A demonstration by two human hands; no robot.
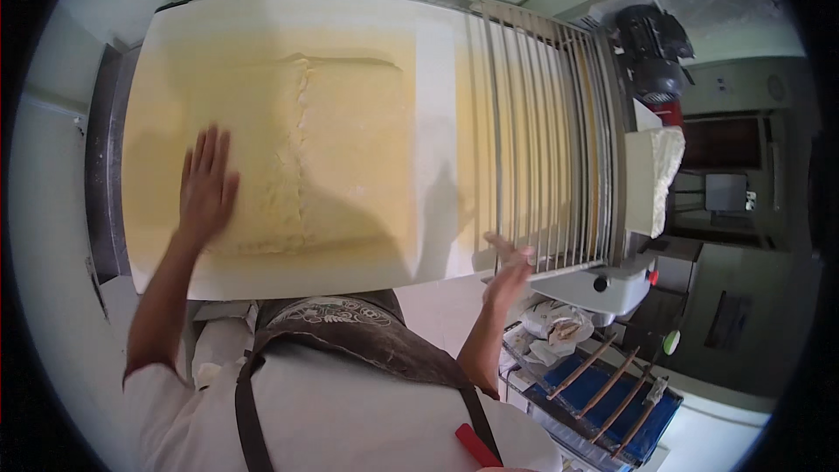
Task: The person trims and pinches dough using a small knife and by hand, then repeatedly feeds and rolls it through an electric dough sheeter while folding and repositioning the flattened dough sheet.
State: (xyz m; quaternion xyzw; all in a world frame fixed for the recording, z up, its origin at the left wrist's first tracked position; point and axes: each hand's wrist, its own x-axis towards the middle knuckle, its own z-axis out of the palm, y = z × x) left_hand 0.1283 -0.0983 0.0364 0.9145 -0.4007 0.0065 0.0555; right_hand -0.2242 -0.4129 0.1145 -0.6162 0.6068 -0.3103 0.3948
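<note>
A wide, pale yellow dough sheet (354, 153) lies on the white belt (434, 105) of a dough sheeter. One layer sits on top at the right, its ragged edge running across the middle. My left hand (208, 183) is over the left part of the dough, palm down, fingers straight, with nothing in it; whether it touches cannot be told. My right hand (509, 269) is by the near left corner of the metal bar guard (546, 149), fingers apart. It appears to hold nothing. Contact with the guard is unclear.
Beyond the guard are a black motor (651, 52) and a pale box-shaped block (655, 182). At the lower right, several wooden rods (607, 393) lie over a blue surface (647, 424), beside a crumpled plastic bag (552, 323). A wall runs behind the belt.
</note>
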